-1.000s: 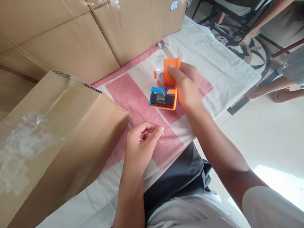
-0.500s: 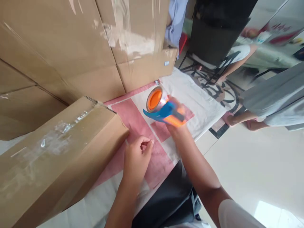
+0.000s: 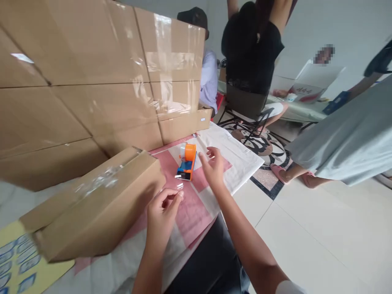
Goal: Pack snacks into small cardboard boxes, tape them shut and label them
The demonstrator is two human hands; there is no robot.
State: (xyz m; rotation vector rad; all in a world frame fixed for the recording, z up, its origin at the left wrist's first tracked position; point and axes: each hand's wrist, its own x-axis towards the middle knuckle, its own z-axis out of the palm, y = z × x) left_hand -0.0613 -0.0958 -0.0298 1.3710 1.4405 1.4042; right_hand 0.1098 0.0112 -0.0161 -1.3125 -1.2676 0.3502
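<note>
One barely visible strip pinched by left fingers; right fingers spread beside dispenser.

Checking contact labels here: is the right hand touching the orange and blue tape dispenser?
Apart. The head view shows the right hand open, with a narrow strip of cloth between its thumb and the tape dispenser.

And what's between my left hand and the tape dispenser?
The head view shows a small glinting strip, probably clear tape, with pink cloth behind it.
</note>
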